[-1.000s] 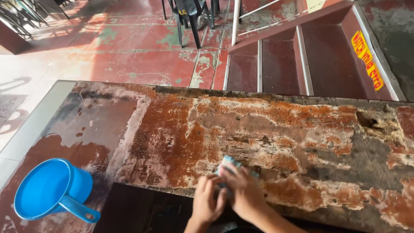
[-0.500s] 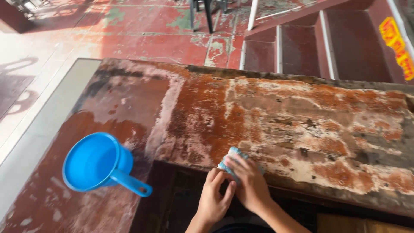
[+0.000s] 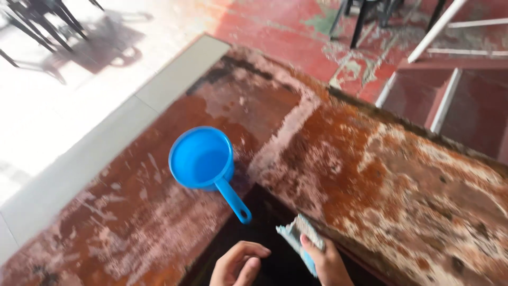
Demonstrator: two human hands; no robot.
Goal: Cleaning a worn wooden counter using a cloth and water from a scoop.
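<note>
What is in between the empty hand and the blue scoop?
Nothing but a dark gap; the left hand sits just below the blue scoop, whose handle points toward it, in the head view.

**A weathered outdoor work yard or patio**

Sunlight is falling across a pale paved floor [image 3: 79, 122], and red paint is flaking off the concrete ground [image 3: 296, 26] beyond it. Dark chair legs [image 3: 365, 18] are casting shadows nearby. A rust-stained, peeling slab [image 3: 402, 180] is filling the foreground, with a blue plastic water scoop [image 3: 203, 161] sitting on it. Red steps with white edging [image 3: 450, 95] are rising at the right.
</note>
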